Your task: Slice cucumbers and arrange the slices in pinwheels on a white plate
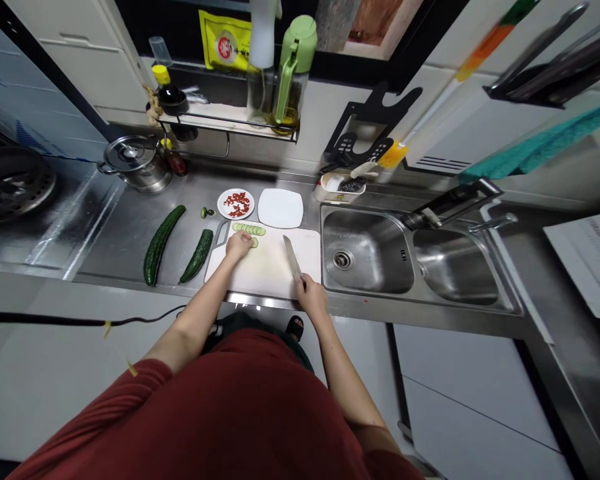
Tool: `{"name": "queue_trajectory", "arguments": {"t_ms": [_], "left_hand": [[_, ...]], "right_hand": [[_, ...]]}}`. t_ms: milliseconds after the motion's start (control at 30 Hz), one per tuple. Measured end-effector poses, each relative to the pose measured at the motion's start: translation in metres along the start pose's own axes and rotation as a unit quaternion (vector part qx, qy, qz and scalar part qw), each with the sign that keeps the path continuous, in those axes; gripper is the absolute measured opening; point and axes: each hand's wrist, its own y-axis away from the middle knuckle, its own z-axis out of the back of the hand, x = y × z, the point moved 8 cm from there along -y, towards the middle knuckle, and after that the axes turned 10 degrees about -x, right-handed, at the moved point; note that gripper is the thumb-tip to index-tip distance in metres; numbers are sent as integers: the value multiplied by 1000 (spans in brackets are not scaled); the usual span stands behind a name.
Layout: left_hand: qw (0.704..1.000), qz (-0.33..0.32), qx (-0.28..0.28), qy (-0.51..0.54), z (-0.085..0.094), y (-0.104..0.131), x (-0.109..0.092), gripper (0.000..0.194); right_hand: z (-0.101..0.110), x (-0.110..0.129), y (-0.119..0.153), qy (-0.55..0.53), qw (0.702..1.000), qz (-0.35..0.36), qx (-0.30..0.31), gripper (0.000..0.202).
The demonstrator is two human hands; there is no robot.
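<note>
My right hand [311, 295] is wrapped round the handle of a kitchen knife [292, 257], whose blade points away from me over the right half of the white cutting board [275, 270]. On the left half, my left hand [239, 245] has its fingers pinched together at a pale green cucumber slice [255, 243]. A row of overlapping cucumber slices [249, 229] lies along the board's far edge. Left of the board rest a cut cucumber [197, 256] and a longer whole cucumber [164, 245], with small green end pieces [205, 213] beyond them.
Behind the board stand a plate with chopped red pieces [236, 204] and a white square plate [281, 208]. A double sink [367, 250] adjoins on the right. A lidded pot [136, 163] sits back left, below a bottle rack [230, 123]. A knife holder [450, 127] hangs on the right wall.
</note>
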Motion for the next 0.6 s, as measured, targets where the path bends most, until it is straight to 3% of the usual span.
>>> {"name": "queue_trajectory", "arguments": {"t_ms": [233, 600], "left_hand": [[1000, -5, 4, 2, 8, 11, 19, 20], [995, -55, -43, -73, 24, 19, 15, 21]], "right_hand": [[0, 30, 2, 27, 995, 85, 51, 35], [-6, 59, 0, 81, 979, 150, 109, 33]]}}
